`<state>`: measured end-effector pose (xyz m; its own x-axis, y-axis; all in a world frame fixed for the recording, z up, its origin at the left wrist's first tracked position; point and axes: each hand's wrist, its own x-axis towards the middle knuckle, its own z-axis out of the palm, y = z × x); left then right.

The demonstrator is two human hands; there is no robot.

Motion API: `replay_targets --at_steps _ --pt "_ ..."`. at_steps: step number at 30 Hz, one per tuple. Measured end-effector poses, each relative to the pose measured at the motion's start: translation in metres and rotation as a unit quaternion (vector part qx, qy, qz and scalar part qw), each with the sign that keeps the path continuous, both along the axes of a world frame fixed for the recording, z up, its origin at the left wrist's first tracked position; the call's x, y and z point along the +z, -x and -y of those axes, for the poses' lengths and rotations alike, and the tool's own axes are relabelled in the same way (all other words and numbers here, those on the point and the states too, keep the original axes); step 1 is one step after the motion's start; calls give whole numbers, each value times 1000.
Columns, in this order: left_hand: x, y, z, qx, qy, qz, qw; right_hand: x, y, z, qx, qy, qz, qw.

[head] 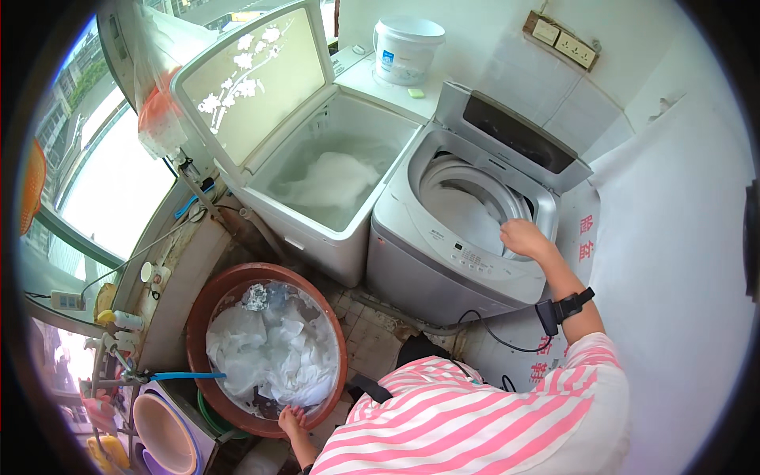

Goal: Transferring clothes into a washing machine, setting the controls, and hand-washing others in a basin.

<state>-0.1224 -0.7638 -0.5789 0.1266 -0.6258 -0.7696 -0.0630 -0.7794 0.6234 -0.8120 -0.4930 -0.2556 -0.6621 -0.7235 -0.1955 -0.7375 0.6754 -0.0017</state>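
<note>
My right hand [522, 237] is at the near right side of the open drum of a silver top-loading washing machine [427, 237]. Its fingers are curled in, and whether they grip anything is hidden. Inside the drum is a white mass [460, 208], either cloth or suds. My left hand [292, 420] is at the near rim of a reddish-brown plastic basin [199, 338], its fingers loosely bent and apart, holding nothing. White wet cloth [297, 368] lies in the basin's water, with a bluish bundle [267, 297] at the far side.
Beside the washer stands a white chest [297, 237] with its flowered lid [249, 77] up; cloudy water and a white mound [335, 178] fill it. A white bucket [408, 53] and green soap [416, 93] sit behind. A blue hose [187, 376] reaches over the basin. Bowls [166, 433] stand lower left.
</note>
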Motion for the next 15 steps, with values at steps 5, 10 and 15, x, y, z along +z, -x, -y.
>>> replay_targets --at_steps 5,10,15 --pt "60 230 3 -134 73 -45 987 -111 79 71 -27 138 81 987" --pt "134 459 -13 -227 216 -49 948 -184 121 145 -157 190 359 900" --pt "170 605 -41 -223 387 148 882 -242 115 194 -398 293 550 674"
